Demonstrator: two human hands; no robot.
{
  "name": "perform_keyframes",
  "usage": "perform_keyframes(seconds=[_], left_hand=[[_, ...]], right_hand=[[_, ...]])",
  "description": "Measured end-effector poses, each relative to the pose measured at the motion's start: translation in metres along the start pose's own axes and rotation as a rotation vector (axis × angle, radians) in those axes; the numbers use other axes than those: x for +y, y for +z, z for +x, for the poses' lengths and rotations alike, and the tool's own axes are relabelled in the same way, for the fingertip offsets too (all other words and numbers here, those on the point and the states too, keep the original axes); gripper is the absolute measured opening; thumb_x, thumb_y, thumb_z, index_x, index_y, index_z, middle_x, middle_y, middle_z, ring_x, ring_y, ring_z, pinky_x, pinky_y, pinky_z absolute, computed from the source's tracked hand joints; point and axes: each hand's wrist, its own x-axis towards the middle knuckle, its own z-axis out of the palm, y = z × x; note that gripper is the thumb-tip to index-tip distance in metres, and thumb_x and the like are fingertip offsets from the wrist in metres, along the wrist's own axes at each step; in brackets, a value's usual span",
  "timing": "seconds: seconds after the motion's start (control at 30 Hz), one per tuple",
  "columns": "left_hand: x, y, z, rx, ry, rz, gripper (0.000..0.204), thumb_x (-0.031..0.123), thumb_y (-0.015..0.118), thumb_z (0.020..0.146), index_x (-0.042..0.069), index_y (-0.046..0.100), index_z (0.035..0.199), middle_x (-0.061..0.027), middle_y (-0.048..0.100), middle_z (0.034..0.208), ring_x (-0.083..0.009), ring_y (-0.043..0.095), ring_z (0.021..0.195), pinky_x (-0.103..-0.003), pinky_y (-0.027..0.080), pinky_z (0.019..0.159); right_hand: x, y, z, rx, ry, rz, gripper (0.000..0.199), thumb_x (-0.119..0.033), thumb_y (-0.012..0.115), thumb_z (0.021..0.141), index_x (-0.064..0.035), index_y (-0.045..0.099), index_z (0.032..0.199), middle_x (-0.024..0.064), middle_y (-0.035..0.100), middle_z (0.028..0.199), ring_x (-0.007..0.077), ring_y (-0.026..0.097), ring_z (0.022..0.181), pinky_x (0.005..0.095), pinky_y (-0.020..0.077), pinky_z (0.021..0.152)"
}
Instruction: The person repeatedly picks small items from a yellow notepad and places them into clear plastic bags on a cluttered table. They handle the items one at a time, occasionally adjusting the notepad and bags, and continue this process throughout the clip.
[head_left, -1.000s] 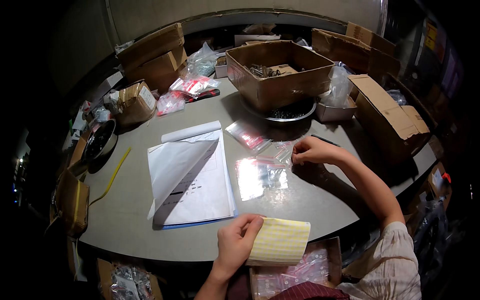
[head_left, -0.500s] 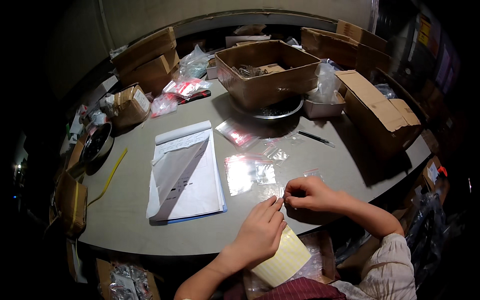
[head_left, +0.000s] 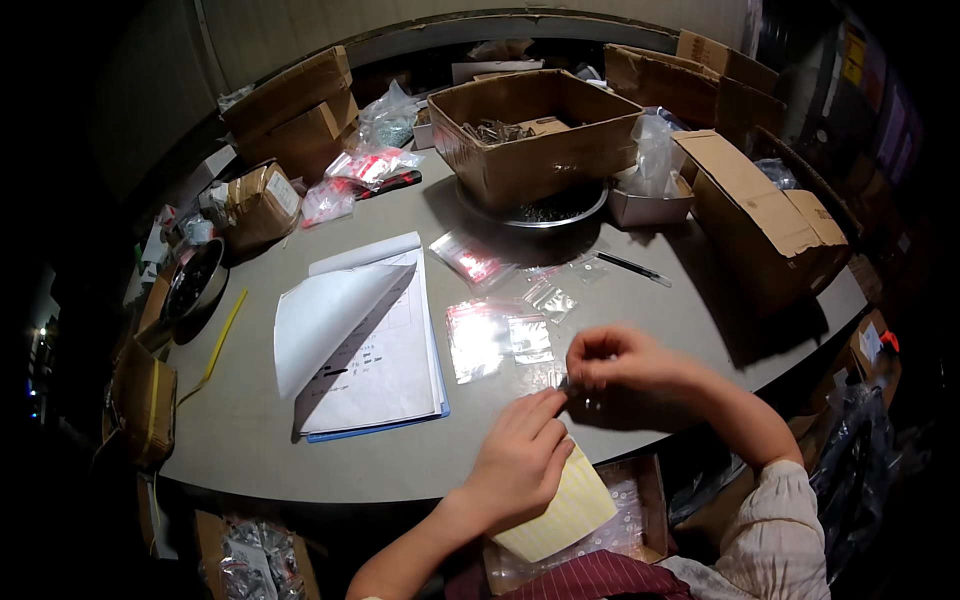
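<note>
At the near edge of the table, my left hand (head_left: 518, 448) lies with its fingers close together, the fingertips over a small clear zip bag (head_left: 535, 377). A pale yellow striped sheet (head_left: 562, 512), which looks like a label sheet, sticks out from under that palm, held by the hand. My right hand (head_left: 622, 360) is closed in a pinch just beyond the left fingertips. Something small and dark shows at its fingertips, too small to name. Beyond the hands lie more clear zip bags (head_left: 474, 345), one brightly glaring.
Left of the bags is a paper pad on a blue clipboard (head_left: 425, 412), its top sheet curling up. A large cardboard box (head_left: 540, 165) sits over a metal bowl (head_left: 560, 226). A black pen (head_left: 635, 269) and an open carton (head_left: 755, 225) lie right; a box (head_left: 650, 500) sits below the edge.
My right hand has risen slightly from the table, still pinched. The pad's top sheet has flapped further to the left. My left hand has hardly moved.
</note>
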Motion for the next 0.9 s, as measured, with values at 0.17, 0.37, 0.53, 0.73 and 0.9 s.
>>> perform_keyframes(seconds=[0.17, 0.37, 0.53, 0.73, 0.9], left_hand=[[-0.003, -0.002, 0.005, -0.046, 0.008, -0.039, 0.016, 0.01, 0.068, 0.093, -0.005, 0.064, 0.096, -0.0263, 0.062, 0.133, -0.0451, 0.056, 0.131, -0.051, 0.043, 0.112], [-0.005, -0.004, 0.002, -0.045, -0.039, -0.07, 0.018, 0.013, 0.068, 0.095, -0.005, 0.064, 0.096, -0.0261, 0.063, 0.134, -0.0445, 0.055, 0.133, -0.051, 0.043, 0.113], [-0.005, -0.003, 0.002, -0.056, -0.048, -0.071, 0.018, 0.013, 0.068, 0.095, -0.004, 0.065, 0.095, -0.026, 0.063, 0.135, -0.0438, 0.053, 0.135, -0.051, 0.042, 0.114], [-0.006, -0.003, 0.003, -0.058, -0.029, -0.061, 0.018, 0.013, 0.068, 0.095, -0.004, 0.065, 0.095, -0.0258, 0.063, 0.134, -0.0433, 0.054, 0.135, -0.05, 0.042, 0.113], [-0.005, -0.004, 0.003, -0.039, -0.04, -0.085, 0.017, 0.013, 0.069, 0.095, -0.004, 0.064, 0.094, -0.0253, 0.064, 0.133, -0.0428, 0.054, 0.133, -0.05, 0.042, 0.113]], right_hand=[[-0.042, -0.047, 0.059, 0.072, -0.038, -0.534, 0.021, -0.019, 0.07, 0.087, 0.0005, 0.073, 0.093, 0.0114, 0.074, 0.083, 0.0156, 0.068, 0.079, 0.0339, 0.0542, 0.075], [-0.044, -0.057, 0.084, 0.009, -0.025, -0.637, 0.022, -0.018, 0.07, 0.085, 0.0013, 0.073, 0.094, 0.0135, 0.075, 0.088, 0.0219, 0.071, 0.082, 0.0366, 0.0557, 0.077], [-0.032, -0.056, 0.094, 0.05, -0.097, -1.005, 0.021, -0.019, 0.07, 0.085, 0.0004, 0.072, 0.093, 0.0192, 0.074, 0.091, 0.0353, 0.072, 0.088, 0.044, 0.0554, 0.078], [-0.043, -0.044, 0.096, 0.231, 0.036, -1.362, 0.024, -0.022, 0.075, 0.089, 0.0005, 0.068, 0.096, 0.0189, 0.073, 0.089, 0.0404, 0.07, 0.085, 0.049, 0.0533, 0.074], [-0.043, -0.039, 0.087, 0.049, -0.171, -0.701, 0.021, -0.017, 0.076, 0.092, -0.0012, 0.068, 0.104, 0.0086, 0.072, 0.09, 0.0164, 0.065, 0.081, 0.0327, 0.0525, 0.076]])
